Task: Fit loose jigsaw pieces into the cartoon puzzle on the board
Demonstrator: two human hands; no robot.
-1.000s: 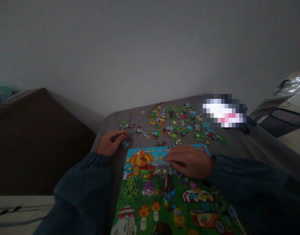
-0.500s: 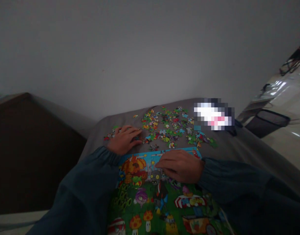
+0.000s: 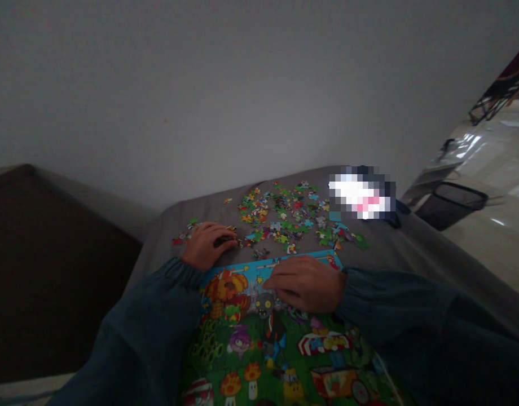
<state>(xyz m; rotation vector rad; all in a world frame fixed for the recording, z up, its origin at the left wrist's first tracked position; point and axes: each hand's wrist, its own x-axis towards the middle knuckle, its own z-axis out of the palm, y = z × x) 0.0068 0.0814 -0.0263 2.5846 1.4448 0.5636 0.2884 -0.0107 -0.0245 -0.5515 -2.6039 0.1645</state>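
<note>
My left hand (image 3: 206, 243) is over the grey cloth just beyond the top left of a printed cartoon picture sheet (image 3: 242, 361). Its fingers and thumb curl round a jigsaw piece (image 3: 239, 243), only partly visible at the fingertips. Lying on the upper right of the sheet, my right hand (image 3: 308, 283) has its fingers stretched to the left and holds nothing that I can see. Loose jigsaw pieces (image 3: 280, 228) in many colours are scattered past the sheet's top edge. A smaller group of pieces (image 3: 182, 237) sits left of my left hand.
The grey cloth (image 3: 395, 265) covers the surface up to the wall (image 3: 242, 101). A bright pixelated object (image 3: 356, 194) stands at the back right. A dark brown panel (image 3: 52, 270) is at left; a chair (image 3: 458, 197) stands on the shiny floor at right.
The fingers of my left hand have drawn in from a flatter reach to a curled grip. My right hand rests in the same place on the sheet. The whole view has shifted slightly.
</note>
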